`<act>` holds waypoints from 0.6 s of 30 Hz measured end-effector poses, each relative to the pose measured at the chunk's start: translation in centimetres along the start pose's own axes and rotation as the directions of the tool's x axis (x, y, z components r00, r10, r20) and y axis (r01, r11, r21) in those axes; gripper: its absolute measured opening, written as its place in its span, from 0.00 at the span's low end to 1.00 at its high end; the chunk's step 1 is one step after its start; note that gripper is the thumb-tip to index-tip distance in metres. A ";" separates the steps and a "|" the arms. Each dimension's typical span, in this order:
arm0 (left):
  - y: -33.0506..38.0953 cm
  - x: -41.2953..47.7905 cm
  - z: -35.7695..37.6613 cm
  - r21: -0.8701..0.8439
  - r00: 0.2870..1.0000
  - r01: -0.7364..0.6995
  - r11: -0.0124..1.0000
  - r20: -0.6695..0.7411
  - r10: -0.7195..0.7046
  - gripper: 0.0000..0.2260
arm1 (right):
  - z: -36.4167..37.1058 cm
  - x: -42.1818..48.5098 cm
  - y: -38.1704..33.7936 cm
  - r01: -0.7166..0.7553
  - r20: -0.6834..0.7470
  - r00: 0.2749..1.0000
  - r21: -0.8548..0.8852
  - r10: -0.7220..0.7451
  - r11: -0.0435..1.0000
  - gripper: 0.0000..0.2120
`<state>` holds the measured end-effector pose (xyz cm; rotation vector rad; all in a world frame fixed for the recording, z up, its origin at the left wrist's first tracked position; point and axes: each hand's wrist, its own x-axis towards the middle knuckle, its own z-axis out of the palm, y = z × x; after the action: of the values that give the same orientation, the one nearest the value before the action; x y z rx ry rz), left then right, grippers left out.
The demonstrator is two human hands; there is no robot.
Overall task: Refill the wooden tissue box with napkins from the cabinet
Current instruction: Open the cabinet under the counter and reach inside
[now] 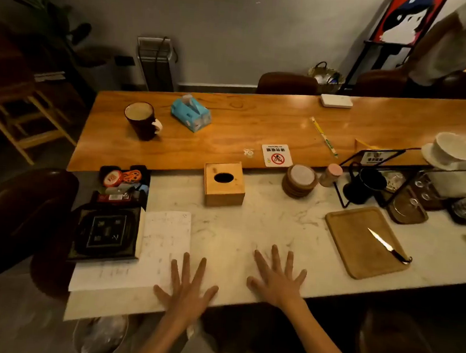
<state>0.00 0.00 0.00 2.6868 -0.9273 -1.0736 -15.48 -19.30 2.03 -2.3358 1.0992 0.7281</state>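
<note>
Both hands lie flat, palms down, on the marble counter [249, 233], fingers spread and holding nothing. Left hand [186, 292] rests partly on a sheet of paper [162, 243]; right hand [279, 280] lies just beside it. Beyond the fingertips, well apart, stands the wooden tissue box [223, 183], its oval slot dark. Off past the right fingers, a knife [388, 245] lies on a wooden tray [352, 241].

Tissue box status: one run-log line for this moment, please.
hands: left, right flat on counter, empty | wooden tissue box: untouched, slot dark | napkins: none seen

Dim warm light, glare on wooden table [258, 128], edges warped & soft.
</note>
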 end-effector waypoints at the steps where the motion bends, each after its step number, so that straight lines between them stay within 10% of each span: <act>1: 0.0 -0.3 0.8 0.035 1.000 0.007 0.999 -0.019 -0.006 0.36 | 0.6 -0.3 0.5 -0.008 0.015 1.000 -0.037 0.008 0.999 0.37; 18: 1.1 -1.2 3.4 0.079 0.988 0.111 0.991 -0.117 -0.101 0.30 | 3.4 0.4 2.8 0.060 -0.078 0.995 -0.040 -0.063 0.997 0.34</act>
<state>-3.44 0.16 -1.49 2.8616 -0.8375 -0.9089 -18.38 -19.09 -1.27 -2.4379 1.0501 0.6433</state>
